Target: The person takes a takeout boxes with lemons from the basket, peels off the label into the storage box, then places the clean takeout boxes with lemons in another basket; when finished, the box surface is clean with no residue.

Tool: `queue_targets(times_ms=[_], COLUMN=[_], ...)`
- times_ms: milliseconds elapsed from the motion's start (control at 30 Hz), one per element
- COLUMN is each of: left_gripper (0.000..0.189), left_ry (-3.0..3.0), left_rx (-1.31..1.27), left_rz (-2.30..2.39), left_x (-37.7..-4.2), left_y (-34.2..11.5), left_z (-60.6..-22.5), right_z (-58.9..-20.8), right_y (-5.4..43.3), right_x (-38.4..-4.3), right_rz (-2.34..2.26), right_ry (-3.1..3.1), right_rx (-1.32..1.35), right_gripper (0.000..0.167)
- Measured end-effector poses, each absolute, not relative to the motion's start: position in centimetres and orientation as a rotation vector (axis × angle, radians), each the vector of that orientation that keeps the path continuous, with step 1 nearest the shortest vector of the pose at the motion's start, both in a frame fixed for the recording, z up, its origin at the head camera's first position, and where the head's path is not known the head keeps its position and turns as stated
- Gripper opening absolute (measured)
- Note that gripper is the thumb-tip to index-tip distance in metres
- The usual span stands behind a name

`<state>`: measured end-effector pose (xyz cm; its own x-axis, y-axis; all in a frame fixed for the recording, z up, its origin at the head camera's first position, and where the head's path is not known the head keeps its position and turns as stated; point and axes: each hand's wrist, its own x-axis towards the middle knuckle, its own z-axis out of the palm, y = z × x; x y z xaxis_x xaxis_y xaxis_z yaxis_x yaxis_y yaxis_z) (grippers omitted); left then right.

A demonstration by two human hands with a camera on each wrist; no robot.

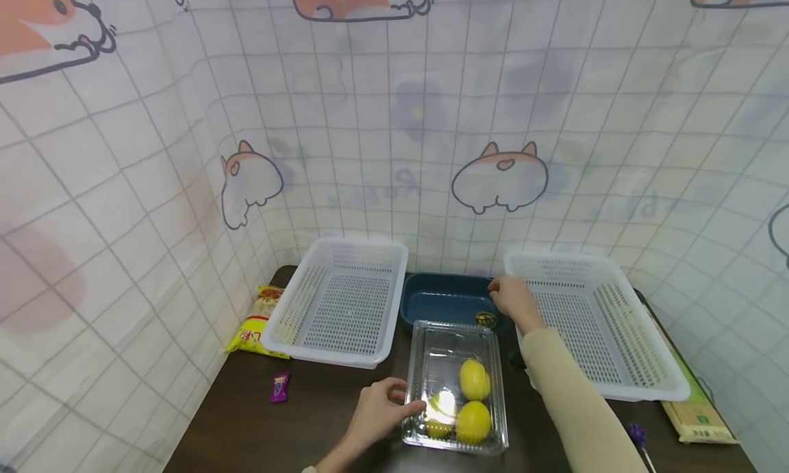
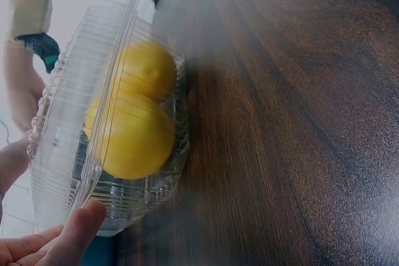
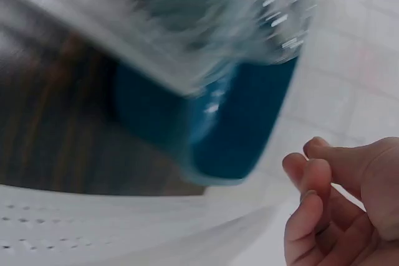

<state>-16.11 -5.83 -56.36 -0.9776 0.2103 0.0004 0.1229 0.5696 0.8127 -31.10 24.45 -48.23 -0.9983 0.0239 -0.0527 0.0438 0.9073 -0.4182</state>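
A clear plastic clamshell box (image 1: 453, 350) with several yellow lemons (image 1: 474, 422) inside lies on the dark table. My left hand (image 1: 383, 408) grips its left edge. In the left wrist view, the thumb (image 2: 84, 222) presses the box rim, and the lemons (image 2: 137, 135) show through the clear wall. My right hand (image 1: 516, 300) is above the right end of a teal basin (image 1: 431, 302). Its fingers (image 3: 303, 232) are loosely curled, with nothing seen between them. A small dark-and-yellow patterned item (image 1: 485, 319) sits in the basin, near that hand.
White perforated baskets stand left (image 1: 335, 358) and right (image 1: 641, 391) of the basin. A yellow food bag (image 1: 253, 333) and a purple packet (image 1: 279, 388) lie at left. A green-and-tan package (image 1: 696, 411) and a purple-headed stick (image 1: 637, 433) are at right. A patterned curtain (image 1: 370, 131) hangs behind.
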Motion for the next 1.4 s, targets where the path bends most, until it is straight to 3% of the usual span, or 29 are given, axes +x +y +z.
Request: queue_targets(times_ms=[200, 467, 833, 1100, 1400], left_gripper=[0.056, 0.055, 0.06, 0.063, 0.063], left_ry=[2.696, 2.674, 2.664, 2.679, 2.668], left_rx=[0.3, 0.266, 0.286, 0.296, 0.321], left_rz=[1.402, 1.412, 1.422, 1.414, 1.408], left_x=[-16.6, -16.0, -15.7, -15.8, -15.8], left_y=[-5.5, -5.8, -5.6, -5.8, -5.9], left_z=[-56.4, -56.5, -56.5, -56.6, -56.8], right_z=[-46.0, -44.7, -47.4, -50.5, -52.6], right_y=[23.4, 22.2, 22.7, 22.7, 23.0], right_x=[-29.4, -23.2, -15.0, -13.3, -13.1], right_rz=[-0.736, -0.898, -0.861, -0.887, -1.247], right_ry=[3.103, 3.147, 3.026, 2.891, 2.559], right_rx=[-0.073, -0.209, 0.003, 0.14, 0.222], right_gripper=[0.034, 0.035, 0.054, 0.068, 0.076])
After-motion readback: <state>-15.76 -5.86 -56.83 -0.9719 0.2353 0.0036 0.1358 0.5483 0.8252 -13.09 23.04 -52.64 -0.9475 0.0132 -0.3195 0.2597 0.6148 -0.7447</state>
